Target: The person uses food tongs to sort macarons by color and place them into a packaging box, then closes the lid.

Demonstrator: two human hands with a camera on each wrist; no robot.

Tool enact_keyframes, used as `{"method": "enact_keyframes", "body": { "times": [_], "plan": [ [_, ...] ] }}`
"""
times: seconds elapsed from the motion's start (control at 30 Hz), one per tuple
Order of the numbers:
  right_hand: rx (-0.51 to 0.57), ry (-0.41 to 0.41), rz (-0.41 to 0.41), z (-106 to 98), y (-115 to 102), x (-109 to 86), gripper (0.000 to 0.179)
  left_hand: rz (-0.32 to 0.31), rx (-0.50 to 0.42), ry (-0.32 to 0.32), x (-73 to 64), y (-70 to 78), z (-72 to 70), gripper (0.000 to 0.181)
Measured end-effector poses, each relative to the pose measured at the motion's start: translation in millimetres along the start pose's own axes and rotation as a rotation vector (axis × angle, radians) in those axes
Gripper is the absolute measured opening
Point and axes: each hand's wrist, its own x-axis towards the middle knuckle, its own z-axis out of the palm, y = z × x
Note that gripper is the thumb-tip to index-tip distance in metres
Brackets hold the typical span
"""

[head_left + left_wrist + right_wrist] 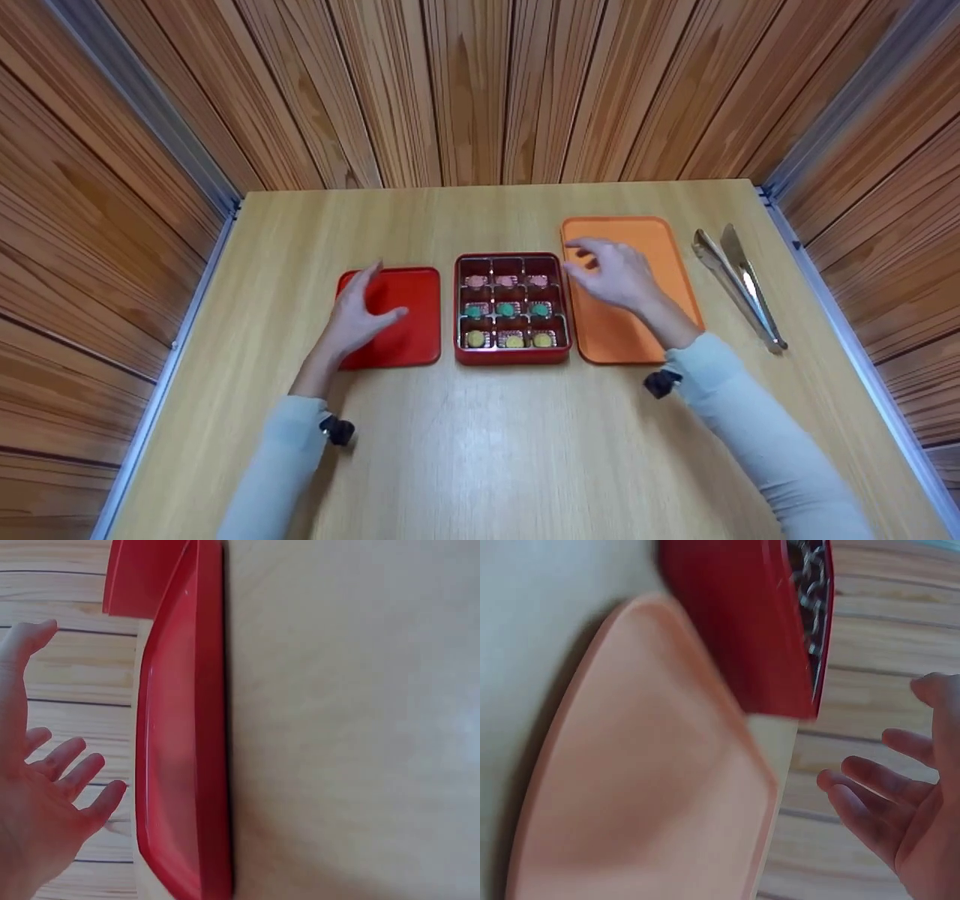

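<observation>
In the head view my left hand [355, 319] hovers over a red square lid [409, 300] with a raised rim, thumb and fingers spread apart. My right hand [616, 274] hangs above an orange tray [637, 337], its fingers loosely bent near the box's right side. Neither hand holds anything. Between them stands a red box [512, 358] with a clear divider of several compartments. Pink sweets [506, 280] fill the far row, green sweets [507, 309] the middle row and yellow sweets [514, 341] the near row. The left wrist view shows the lid [172, 757] lying rim up beside the hand.
Right of the orange tray lie metal tongs [731, 281] and, alongside them, a spatula or knife with a flat blade [733, 244]. Wood-panelled walls [472, 90] enclose the back and both sides of the wooden table [480, 450].
</observation>
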Motion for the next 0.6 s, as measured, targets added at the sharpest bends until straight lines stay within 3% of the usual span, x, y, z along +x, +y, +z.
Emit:
{"method": "enact_keyframes", "body": {
  "times": [0.27,0.6],
  "plan": [
    [0.040,-0.017,-0.088,23.1,-40.1,13.9,0.054,-0.001,0.087,0.023,-13.1,-12.8,-15.5,0.103],
    [0.053,-0.057,-0.148,45.0,-86.9,31.2,0.058,-0.011,0.089,0.074,-40.4,-33.1,-29.6,0.103]
  ]
}}
